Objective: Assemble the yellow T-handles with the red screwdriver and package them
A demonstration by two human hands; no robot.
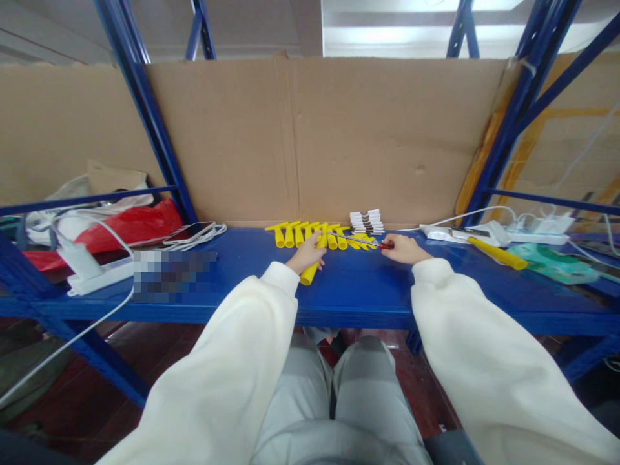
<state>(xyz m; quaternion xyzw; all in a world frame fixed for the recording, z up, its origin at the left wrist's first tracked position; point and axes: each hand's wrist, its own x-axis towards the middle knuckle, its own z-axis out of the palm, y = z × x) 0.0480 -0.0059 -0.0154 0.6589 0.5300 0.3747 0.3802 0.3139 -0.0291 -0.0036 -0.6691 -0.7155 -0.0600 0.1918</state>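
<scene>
Screwdriver in its closed grip, the right hand points the shaft leftward at the upper end of a yellow T-shaped piece, clasped by the left hand over the blue tabletop; tip contact is too small to tell. Similar yellow pieces line up behind, near stacked white parts.

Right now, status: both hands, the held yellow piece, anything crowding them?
Left hand gripping yellow piece. Right hand on red-handled tool, shaft angled toward piece; tip contact unclear. Row of similar yellow pieces close behind.
</scene>
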